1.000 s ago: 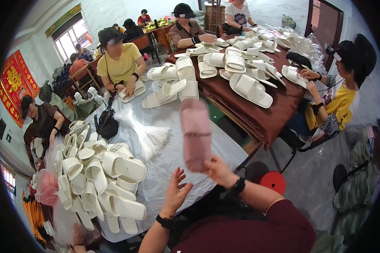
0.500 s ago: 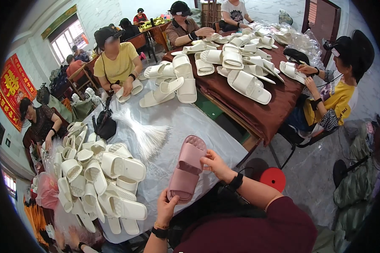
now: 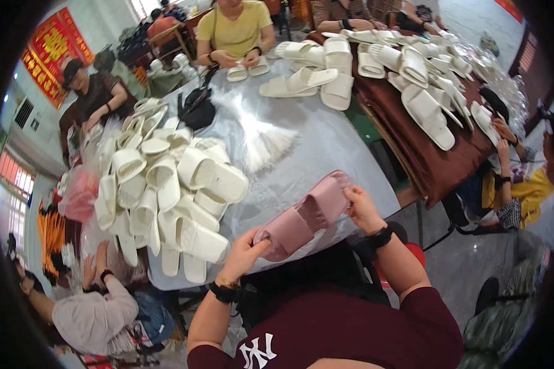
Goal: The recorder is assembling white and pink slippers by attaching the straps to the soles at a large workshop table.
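At far left, see a red banner (image 3: 55, 46) on the pale wall, and further down a crumpled pink plastic bag (image 3: 79, 194). Just right of these, find a co-worker in a grey top (image 3: 98, 320) at the lower edge and a co-worker in a dark top (image 3: 104, 92) higher up. Next, meet a large heap of white slippers (image 3: 194, 166), overlapping at many angles on pale plastic sheeting (image 3: 335, 141). Behind the heap, spot a black bag (image 3: 197, 109), then a co-worker in a yellow top (image 3: 237, 31), busy with both hands at white footwear.

Near the middle, find the left hand (image 3: 243, 253) closed on the lower left end of the pink slippers (image 3: 286, 232), thumb on top; cannot see the fingers beneath. Beyond, notice a fanned bundle of thin whitish strips (image 3: 258, 138). Find the pink slippers slanting above the near table edge, with two broad straps showing; cannot tell one slipper from two stacked. At their upper right end, see the right hand (image 3: 364, 212) gripping narrowly.

Further right, see a brown cloth (image 3: 391, 120) bearing a second pile of white slippers (image 3: 428, 114). Below, glimpse a red stool (image 3: 416, 251) behind the right forearm. At far right, find a co-worker with checked sleeves (image 3: 532, 194), hands at a white slipper
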{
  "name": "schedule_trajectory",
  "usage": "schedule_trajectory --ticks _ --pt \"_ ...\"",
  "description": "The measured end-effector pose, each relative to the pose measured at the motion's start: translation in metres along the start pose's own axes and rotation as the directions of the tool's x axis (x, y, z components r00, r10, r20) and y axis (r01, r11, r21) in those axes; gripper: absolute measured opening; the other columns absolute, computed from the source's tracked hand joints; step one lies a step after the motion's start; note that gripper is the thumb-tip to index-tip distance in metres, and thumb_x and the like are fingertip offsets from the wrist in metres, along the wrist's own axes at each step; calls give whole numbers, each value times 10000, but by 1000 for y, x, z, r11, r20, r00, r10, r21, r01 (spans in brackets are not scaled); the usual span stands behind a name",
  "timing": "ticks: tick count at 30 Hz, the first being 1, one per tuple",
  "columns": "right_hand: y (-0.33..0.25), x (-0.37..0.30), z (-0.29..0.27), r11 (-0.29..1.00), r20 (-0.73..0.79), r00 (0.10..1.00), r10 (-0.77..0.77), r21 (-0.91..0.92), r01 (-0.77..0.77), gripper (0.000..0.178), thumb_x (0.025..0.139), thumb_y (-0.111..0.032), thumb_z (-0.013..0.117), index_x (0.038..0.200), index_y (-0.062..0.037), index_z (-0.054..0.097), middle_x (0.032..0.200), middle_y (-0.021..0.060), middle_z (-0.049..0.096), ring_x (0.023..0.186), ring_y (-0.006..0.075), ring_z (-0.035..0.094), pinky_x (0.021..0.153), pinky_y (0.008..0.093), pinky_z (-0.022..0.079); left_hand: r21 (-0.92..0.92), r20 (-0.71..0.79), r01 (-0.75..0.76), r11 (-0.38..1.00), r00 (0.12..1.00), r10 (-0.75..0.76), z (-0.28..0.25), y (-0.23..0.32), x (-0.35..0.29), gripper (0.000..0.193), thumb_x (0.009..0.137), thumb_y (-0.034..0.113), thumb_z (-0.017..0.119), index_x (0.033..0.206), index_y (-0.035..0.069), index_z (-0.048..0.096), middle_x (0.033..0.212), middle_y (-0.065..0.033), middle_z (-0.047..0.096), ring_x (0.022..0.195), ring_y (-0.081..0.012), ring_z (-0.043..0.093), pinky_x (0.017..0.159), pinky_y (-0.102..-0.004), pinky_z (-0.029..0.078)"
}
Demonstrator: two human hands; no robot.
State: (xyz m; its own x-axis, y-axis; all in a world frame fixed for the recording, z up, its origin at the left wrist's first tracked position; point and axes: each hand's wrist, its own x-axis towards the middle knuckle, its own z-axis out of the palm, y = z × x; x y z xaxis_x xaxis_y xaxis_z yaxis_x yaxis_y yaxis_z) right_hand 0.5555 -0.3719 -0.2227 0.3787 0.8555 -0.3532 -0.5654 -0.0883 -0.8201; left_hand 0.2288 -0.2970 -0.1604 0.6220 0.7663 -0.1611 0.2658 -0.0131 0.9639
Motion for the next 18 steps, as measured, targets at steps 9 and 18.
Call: schedule_trajectory --ticks 9,18 --pt "-54 29 -9 755 175 968 -178 -606 248 164 894 -179 598 925 -24 642 755 -8 611 699 61 534 599 225 409 329 311 -91 940 950 -17 -69 26 34 292 884 139 593 1146 11 589 1056 -65 651 959 -142 608 846 -275 478" --pt "-27 72 24 631 258 941 -217 -699 337 308 870 -196 621 1044 58 626 901 104 669 813 146 615 710 283 495 402 172 -148 904 982 85 23 34 148 355 855 206 625 1149 9 603 1079 -168 656 997 -268 631 865 -345 484"
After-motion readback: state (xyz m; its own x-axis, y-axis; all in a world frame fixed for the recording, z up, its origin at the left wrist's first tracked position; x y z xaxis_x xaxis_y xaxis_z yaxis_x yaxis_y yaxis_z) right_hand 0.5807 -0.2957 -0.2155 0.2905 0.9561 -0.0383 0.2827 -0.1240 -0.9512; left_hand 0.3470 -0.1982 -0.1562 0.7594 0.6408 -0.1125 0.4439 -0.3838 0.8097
